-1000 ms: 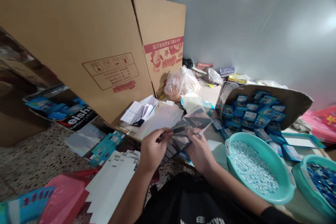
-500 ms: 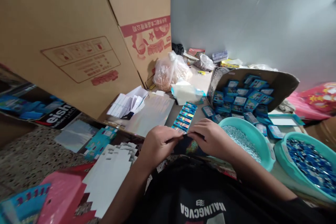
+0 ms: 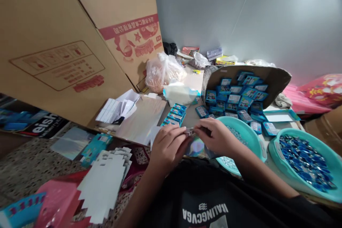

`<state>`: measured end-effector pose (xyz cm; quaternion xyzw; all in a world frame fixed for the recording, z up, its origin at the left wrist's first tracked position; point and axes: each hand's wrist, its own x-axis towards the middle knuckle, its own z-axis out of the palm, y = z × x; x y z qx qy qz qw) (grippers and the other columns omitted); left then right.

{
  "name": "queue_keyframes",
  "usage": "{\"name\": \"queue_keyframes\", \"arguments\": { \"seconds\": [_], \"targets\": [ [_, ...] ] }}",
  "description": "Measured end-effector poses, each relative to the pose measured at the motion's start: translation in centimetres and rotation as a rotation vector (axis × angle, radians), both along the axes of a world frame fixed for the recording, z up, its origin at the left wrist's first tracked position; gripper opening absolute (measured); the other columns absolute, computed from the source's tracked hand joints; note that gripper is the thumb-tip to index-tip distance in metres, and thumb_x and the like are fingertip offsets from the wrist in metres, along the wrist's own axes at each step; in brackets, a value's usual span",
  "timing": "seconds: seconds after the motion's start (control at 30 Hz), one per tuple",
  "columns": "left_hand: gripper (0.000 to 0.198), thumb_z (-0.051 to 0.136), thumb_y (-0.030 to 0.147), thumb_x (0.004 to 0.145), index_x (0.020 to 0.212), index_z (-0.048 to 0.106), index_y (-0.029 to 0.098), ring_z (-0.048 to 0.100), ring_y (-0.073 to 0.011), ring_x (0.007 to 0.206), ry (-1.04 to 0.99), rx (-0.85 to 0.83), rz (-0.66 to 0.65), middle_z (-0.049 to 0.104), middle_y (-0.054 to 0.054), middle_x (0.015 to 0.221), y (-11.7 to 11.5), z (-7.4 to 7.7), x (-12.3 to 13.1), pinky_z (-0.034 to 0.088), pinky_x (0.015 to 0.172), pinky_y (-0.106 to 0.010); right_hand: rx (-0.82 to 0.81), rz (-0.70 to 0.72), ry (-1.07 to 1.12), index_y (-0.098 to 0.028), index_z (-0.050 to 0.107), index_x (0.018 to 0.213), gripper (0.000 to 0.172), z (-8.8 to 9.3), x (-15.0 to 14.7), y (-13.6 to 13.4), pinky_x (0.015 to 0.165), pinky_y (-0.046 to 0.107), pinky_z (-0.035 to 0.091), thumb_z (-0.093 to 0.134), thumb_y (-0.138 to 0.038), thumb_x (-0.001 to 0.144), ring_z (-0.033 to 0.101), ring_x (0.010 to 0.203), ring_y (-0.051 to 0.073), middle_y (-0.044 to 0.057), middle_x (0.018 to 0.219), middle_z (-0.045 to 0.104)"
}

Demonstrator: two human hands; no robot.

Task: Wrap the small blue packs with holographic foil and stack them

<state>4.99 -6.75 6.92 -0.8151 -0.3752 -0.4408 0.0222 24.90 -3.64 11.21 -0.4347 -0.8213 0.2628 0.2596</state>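
Note:
My left hand [image 3: 169, 143] and my right hand [image 3: 217, 136] meet low in front of my chest. Both are closed, fingertips pinching a small pale, shiny piece [image 3: 189, 131] between them; its exact kind I cannot make out. Just beneath it shows a sheet with a rainbow sheen [image 3: 197, 148], partly covered by my hands. Beyond my left fingers lies a blue printed card [image 3: 176, 113] with a row of pictures, its near end hidden. Close by my right forearm stands a turquoise basin [image 3: 245, 128] of small pale blue pieces.
A second turquoise basin [image 3: 278, 149] holds dark blue shiny pieces. Behind them a tipped carton [image 3: 278, 78] is filled with small blue boxes [image 3: 235, 98]. Tall cardboard boxes [image 3: 80, 14] wall off the left. White cut card sheets [image 3: 104, 185] are stacked at lower left.
The view has swung right. My left hand has turned over with its back up and covers more of the blue card. A small shiny piece now shows between my fingertips.

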Motion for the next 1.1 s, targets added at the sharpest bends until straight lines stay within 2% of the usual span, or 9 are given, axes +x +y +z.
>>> {"name": "queue_keyframes", "arguments": {
  "seconds": [0.13, 0.2, 0.33, 0.43, 0.63, 0.83, 0.9, 1.0, 1.1],
  "targets": [
    [0.022, 0.068, 0.008, 0.079, 0.096, 0.063, 0.022, 0.066, -0.0183, 0.104, -0.068, -0.046, -0.105, 0.074, -0.002, 0.096, -1.1, -1.0, 1.8, 0.049, 0.102, -0.042, -0.046, -0.091, 0.039, -0.017, 0.062, 0.074, 0.018, -0.9, 1.8, 0.8, 0.059, 0.024, 0.035, 0.051, -0.019, 0.088, 0.051, 0.063, 0.013, 0.000, 0.067, 0.060],
    [0.019, 0.066, 0.007, 0.080, 0.090, 0.060, 0.022, 0.068, -0.0158, 0.094, -0.231, -0.153, -0.124, 0.073, -0.001, 0.089, -1.7, -1.9, 2.5, 0.052, 0.098, -0.039, -0.080, -0.183, 0.059, -0.017, 0.065, 0.077, 0.019, -2.0, 3.1, 1.8, 0.059, 0.025, 0.036, 0.050, -0.022, 0.088, 0.054, 0.064, 0.014, 0.001, 0.069, 0.063],
    [0.018, 0.070, 0.016, 0.080, 0.093, 0.058, 0.021, 0.069, -0.0139, 0.082, -0.791, -0.426, 0.160, 0.069, 0.000, 0.085, -2.3, -3.6, 3.2, 0.058, 0.081, -0.031, -0.144, -0.428, 0.043, -0.016, 0.068, 0.078, 0.024, -6.1, 6.5, 4.4, 0.061, 0.027, 0.039, 0.048, -0.027, 0.085, 0.057, 0.068, 0.017, 0.004, 0.072, 0.066],
    [0.042, 0.077, 0.024, 0.075, 0.112, 0.057, 0.021, 0.068, -0.0114, 0.076, -1.079, -0.607, 0.383, 0.067, 0.002, 0.082, -2.2, -4.6, 2.2, 0.056, 0.074, -0.024, -0.228, -0.572, -0.041, -0.015, 0.069, 0.085, 0.027, -10.0, 9.0, 5.5, 0.060, 0.027, 0.038, 0.046, -0.029, 0.085, 0.058, 0.070, 0.019, 0.007, 0.078, 0.068],
    [0.049, 0.082, 0.032, 0.067, 0.109, 0.063, 0.016, 0.067, -0.0105, 0.075, -1.111, -0.727, 0.526, 0.067, -0.001, 0.084, -1.6, -6.1, -1.0, 0.054, 0.072, -0.021, -0.358, -0.646, -0.372, -0.015, 0.048, 0.137, 0.049, -14.8, 11.8, 4.9, 0.064, 0.031, 0.038, 0.044, -0.025, 0.089, 0.063, 0.080, 0.026, 0.015, 0.097, 0.070],
    [0.052, 0.083, 0.035, 0.066, 0.110, 0.063, 0.015, 0.067, -0.0111, 0.069, -1.102, -0.839, 0.413, 0.068, -0.001, 0.087, 1.6, -6.5, -2.6, 0.055, 0.070, -0.024, -0.415, -0.831, -0.316, -0.016, 0.049, 0.137, 0.048, -15.7, 12.1, 4.0, 0.070, 0.034, 0.040, 0.038, -0.030, 0.093, 0.065, 0.087, 0.029, 0.019, 0.103, 0.070],
    [0.050, 0.083, 0.036, 0.066, 0.107, 0.065, 0.015, 0.068, -0.0119, 0.068, -1.078, -0.896, 0.349, 0.069, -0.002, 0.087, 3.3, -6.5, -2.9, 0.055, 0.069, -0.024, -0.393, -0.878, -0.188, -0.015, 0.058, 0.125, 0.047, -15.5, 11.7, 3.6, 0.071, 0.033, 0.042, 0.038, -0.043, 0.094, 0.065, 0.086, 0.028, 0.016, 0.098, 0.071],
    [0.046, 0.083, 0.037, 0.065, 0.103, 0.069, 0.015, 0.068, -0.0123, 0.067, -1.009, -0.993, 0.245, 0.072, -0.003, 0.087, 5.8, -6.7, -2.9, 0.055, 0.067, -0.023, -0.397, -0.810, 0.029, -0.015, 0.069, 0.094, 0.058, -14.6, 11.0, 2.7, 0.068, 0.030, 0.043, 0.036, -0.062, 0.091, 0.064, 0.077, 0.025, 0.010, 0.083, 0.072],
    [0.047, 0.083, 0.040, 0.063, 0.101, 0.071, 0.016, 0.067, -0.0130, 0.065, -0.983, -1.062, 0.193, 0.073, -0.003, 0.084, 7.9, -7.0, -2.7, 0.054, 0.062, -0.023, -0.367, -0.858, 0.026, -0.016, 0.069, 0.084, 0.055, -14.0, 10.7, 1.7, 0.061, 0.029, 0.040, 0.045, -0.066, 0.085, 0.062, 0.070, 0.023, 0.008, 0.075, 0.070]
  ]
}}
